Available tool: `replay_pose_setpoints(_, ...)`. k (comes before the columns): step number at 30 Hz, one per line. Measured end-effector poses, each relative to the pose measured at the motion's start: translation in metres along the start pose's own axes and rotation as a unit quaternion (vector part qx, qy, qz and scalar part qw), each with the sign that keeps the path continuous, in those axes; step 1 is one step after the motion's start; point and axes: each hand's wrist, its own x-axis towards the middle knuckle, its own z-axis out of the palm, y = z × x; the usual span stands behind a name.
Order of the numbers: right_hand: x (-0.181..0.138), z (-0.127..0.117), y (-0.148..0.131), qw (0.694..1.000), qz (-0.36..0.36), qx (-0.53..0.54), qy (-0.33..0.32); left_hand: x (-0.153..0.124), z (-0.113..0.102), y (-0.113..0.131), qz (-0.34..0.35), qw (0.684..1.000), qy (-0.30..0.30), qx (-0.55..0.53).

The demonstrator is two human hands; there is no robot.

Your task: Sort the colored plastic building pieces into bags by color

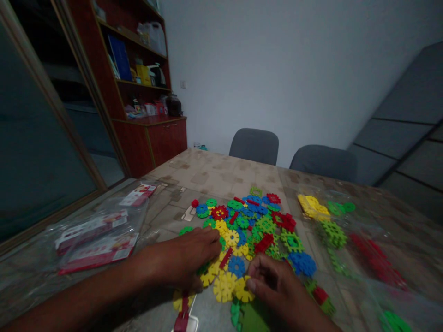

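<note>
A heap of flat plastic snowflake-shaped pieces [254,228] in yellow, green, blue and red lies on the table [221,173] in front of me. My left hand [188,260] rests palm down on the near left of the heap, fingers curled over yellow pieces. My right hand [277,288] pinches the edge of a yellow piece [242,289] at the near side of the heap. A red bar piece [225,258] lies between the two hands.
Clear plastic bags with red and white labels [98,237] lie to the left. More yellow, green and red pieces [332,226] sit under clear plastic on the right. Two grey chairs [254,145] stand at the far side. A wooden shelf unit [138,87] fills the left.
</note>
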Motion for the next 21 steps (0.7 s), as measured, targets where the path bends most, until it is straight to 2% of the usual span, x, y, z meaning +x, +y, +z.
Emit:
replay_pose_setpoints(3,0.005,0.006,-0.002,0.994,-0.003,-0.11,-0.006,0.001,-0.001,-0.003,-0.022,1.0,0.019,-0.011)
replay_pose_setpoints(6,0.006,0.014,-0.001,0.969,-0.017,-0.246,-0.01,0.006,0.006,-0.004,-0.01,0.999,0.027,-0.036)
replay_pose_setpoints(9,0.005,0.018,0.004,0.95,-0.014,-0.312,-0.011,0.011,0.015,-0.005,0.001,0.999,0.026,-0.046)
replay_pose_setpoints(15,0.004,0.019,0.009,0.952,-0.008,-0.306,-0.021,0.018,0.022,-0.012,0.012,0.996,0.058,-0.06)
replay_pose_setpoints(21,0.009,0.007,-0.009,0.981,0.023,-0.192,-0.026,0.02,0.023,-0.012,-0.025,0.997,0.055,-0.044)
